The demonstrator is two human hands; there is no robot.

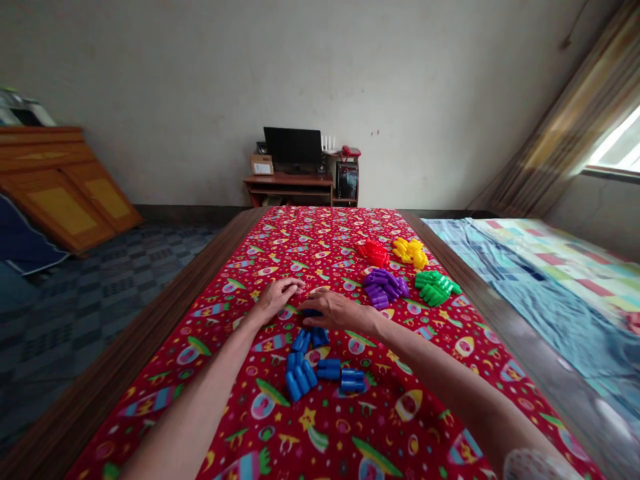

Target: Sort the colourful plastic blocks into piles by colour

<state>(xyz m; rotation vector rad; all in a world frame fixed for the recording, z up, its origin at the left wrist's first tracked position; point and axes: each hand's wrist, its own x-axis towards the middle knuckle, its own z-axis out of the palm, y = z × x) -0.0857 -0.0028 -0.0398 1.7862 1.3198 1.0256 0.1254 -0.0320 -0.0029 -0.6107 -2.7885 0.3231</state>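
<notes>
Blue plastic tube-shaped pieces point(300, 380) lie scattered in the near middle of the red patterned cloth point(380, 427), several of them side by side. My right hand point(334, 309) reaches in from the right, palm down. Its fingers curl over a dark blue piece point(313, 312) that shows only in part beneath them. More blue pieces point(319, 337) lie just below that hand. To the left, my left hand point(277, 297) rests low over the cloth with its fingers stretched toward the right hand, apart from the blue pieces. Nothing shows in it.
Grouped at the right of the cloth are red pieces point(374, 253), yellow pieces point(410, 252), purple pieces point(384, 288) and green pieces point(437, 287). A desk with a monitor point(293, 148) stands at the far wall. Beside the table's right edge is a bed point(530, 293).
</notes>
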